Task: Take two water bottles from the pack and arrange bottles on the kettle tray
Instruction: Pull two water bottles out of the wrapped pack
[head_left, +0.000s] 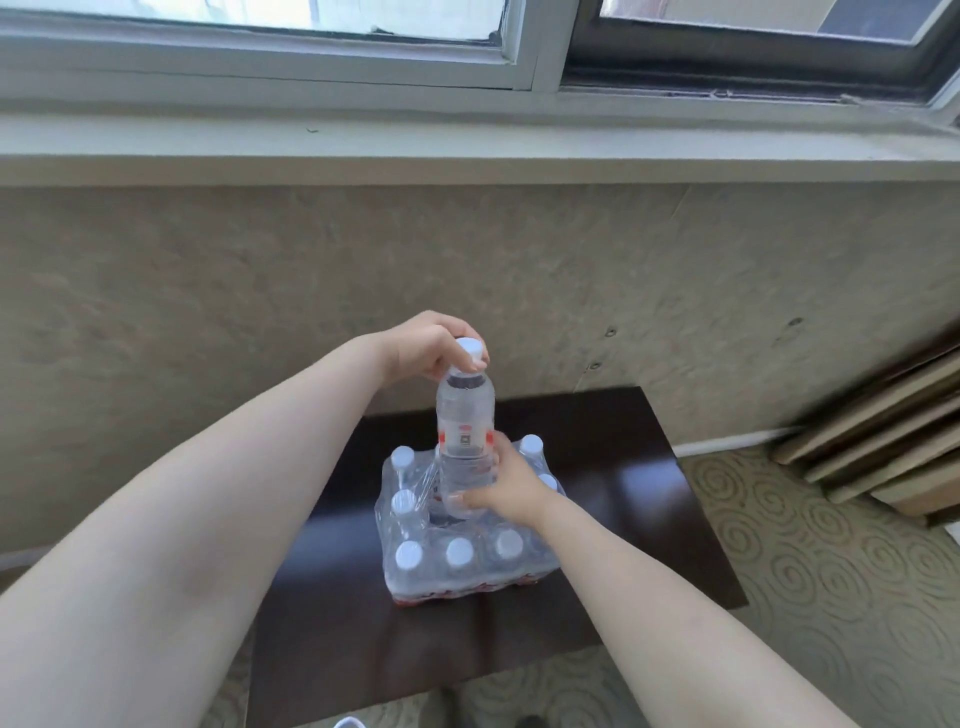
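Note:
A clear water bottle with a white cap and a red-and-white label stands upright, lifted partly out of the middle of the shrink-wrapped pack. My left hand grips its neck just under the cap. My right hand wraps around its lower body at the torn opening in the plastic wrap. Several other white-capped bottles stay in the pack around it. No kettle tray is in view.
The pack sits on a small dark brown table against a beige wall under a window sill. Patterned carpet surrounds the table. Wooden frames lean at the right.

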